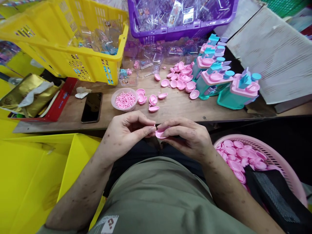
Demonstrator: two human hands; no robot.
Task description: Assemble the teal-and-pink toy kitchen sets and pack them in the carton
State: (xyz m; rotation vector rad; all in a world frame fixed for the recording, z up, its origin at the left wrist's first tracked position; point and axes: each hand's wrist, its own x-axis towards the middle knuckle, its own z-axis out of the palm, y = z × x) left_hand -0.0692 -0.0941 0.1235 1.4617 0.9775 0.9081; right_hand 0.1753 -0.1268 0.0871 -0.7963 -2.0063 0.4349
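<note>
Plastic dish [160,134], smooth, shallow, pinched in my right hand [186,135]; left hand [129,130] pinched tight on some tiny bit [154,125] beside its rim.

Pink dish [160,134] partly behind right fingers [179,131]

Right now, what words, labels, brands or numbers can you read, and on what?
Red box: "sig", apparently partial; smaller print unreadable.
Shirt patch: lettering, perhaps "COVERNON", too blurred to confirm.
Clear packages: printing too small to read.
Gold packet: faint markings, unreadable.
</note>
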